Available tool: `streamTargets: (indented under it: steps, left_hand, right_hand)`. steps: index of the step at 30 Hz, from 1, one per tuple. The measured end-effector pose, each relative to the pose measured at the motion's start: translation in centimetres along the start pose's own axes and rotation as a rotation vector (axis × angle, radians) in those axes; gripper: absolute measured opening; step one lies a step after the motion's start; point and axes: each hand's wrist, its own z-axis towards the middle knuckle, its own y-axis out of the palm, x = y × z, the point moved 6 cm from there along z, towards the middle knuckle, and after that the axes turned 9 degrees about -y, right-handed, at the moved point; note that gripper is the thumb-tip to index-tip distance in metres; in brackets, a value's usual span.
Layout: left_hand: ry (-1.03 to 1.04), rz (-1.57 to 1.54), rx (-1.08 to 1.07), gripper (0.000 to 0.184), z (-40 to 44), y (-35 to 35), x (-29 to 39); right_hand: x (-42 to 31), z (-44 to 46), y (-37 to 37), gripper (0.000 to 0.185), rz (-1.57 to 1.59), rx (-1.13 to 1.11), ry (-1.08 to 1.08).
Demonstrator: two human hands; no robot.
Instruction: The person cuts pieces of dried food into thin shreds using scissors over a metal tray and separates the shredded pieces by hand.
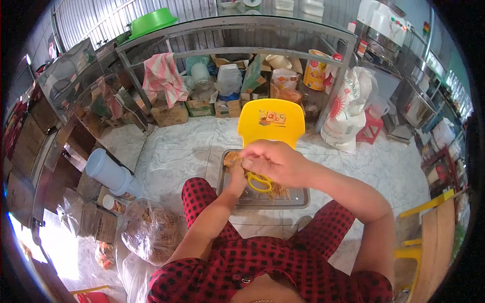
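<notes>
A metal tray [242, 203] rests between my knees, with loose straw-coloured shreds [280, 192] on its right part. Over its left side my left hand [236, 175] is closed around a small orange-brown piece [231, 159], too small to name. My right hand [275, 160] is above the tray, close to the left, its fingers curled in a pinch; what they hold, if anything, is hidden. Yellow scissors handles [259, 183] show just below the right hand, and the blades cannot be made out.
A yellow child's chair [271, 118] stands just beyond the tray. To my left are a large plastic bag of brown shreds [151, 231] and pale blue buckets [105, 166]. A metal-framed table [237, 50] with boxes beneath stands ahead; a white sack [346, 113] leans at its right.
</notes>
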Motion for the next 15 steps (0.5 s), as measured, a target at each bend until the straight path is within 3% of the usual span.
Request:
streamTargets:
  steps: [2,4,5,6,8,11,15]
  left_hand:
    - [-0.396,-0.217,0.187,0.028,0.2,-2.0,-3.5]
    - [-0.802,-0.448,0.368,0.028,-1.4,-2.4,-6.6]
    - [-1.009,-0.563,0.454,0.028,-2.8,-2.1,-7.7]
    - [-1.007,-0.572,0.458,0.028,-2.7,-1.4,-5.8]
    - [-0.892,-0.774,0.765,0.026,-2.9,-0.4,0.6]
    - [-0.826,-0.801,0.638,0.024,-2.6,-0.5,1.1]
    - [-0.798,-0.853,0.659,0.025,-2.7,-1.1,1.6]
  right_hand:
    - [-8.9,1.5,1.4,0.063,0.541,-0.051,-0.056]
    - [-15.4,2.3,3.2,0.076,0.701,-0.136,-0.335]
    - [-17.7,2.7,4.6,0.074,0.746,-0.107,-0.422]
    - [-19.2,2.8,5.5,0.072,0.788,-0.080,-0.511]
    - [-19.7,3.4,7.8,0.073,0.797,-0.081,-0.506]
    - [-20.9,3.6,11.6,0.075,0.828,-0.067,-0.506]
    - [-21.7,2.8,12.4,0.078,0.870,-0.092,-0.536]
